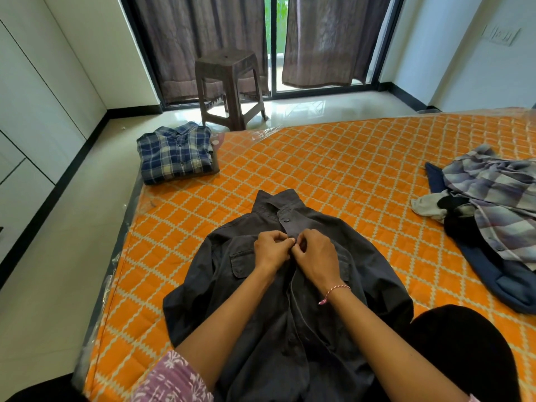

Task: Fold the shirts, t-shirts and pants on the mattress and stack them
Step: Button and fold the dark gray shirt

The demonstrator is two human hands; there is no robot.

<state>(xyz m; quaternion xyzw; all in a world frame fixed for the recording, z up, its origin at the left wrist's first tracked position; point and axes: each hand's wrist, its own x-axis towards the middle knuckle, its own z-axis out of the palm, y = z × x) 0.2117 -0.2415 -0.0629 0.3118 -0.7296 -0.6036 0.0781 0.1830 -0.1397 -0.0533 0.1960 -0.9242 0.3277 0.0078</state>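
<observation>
— Pinching what?
— Left hand (271, 250) and right hand (314, 258), fingers curled, both pinch the dark grey shirt (278, 300)'s placket (collar away), flat on the orange mattress (348, 169).
— Others?
— Folded plaid shirt (177, 153) far-left; unfolded heap (493, 216) right.

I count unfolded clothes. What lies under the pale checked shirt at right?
Under the pale checked shirt lie a navy garment, something black and a whitish piece. Anything deeper is covered.

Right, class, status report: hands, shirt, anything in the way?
Left hand and right hand both pinching the dark shirt placket. Shirt flat, unfolded. Nothing in the way.
</observation>
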